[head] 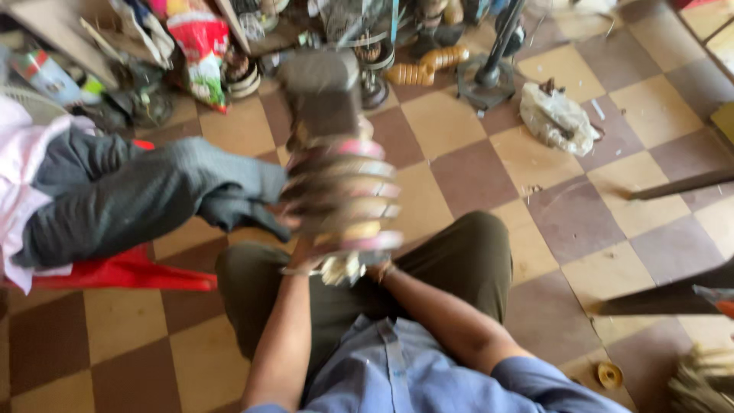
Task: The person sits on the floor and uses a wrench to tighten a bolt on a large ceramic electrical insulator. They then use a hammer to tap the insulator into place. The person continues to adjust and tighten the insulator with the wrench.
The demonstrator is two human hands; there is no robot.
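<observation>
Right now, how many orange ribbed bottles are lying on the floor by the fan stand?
2. One bottle lies left of the stand base; the other bottle lies just behind it, nearer the clutter. More may be hidden in the clutter.

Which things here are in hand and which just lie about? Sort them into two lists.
In hand:
- blurred coiled part with a dark block on top, raised over the lap
- left hand and right hand under it, grip mostly hidden

Lying about:
- white plastic bag
- fan stand base
- red stool with dark clothes
- small yellow ring
</observation>
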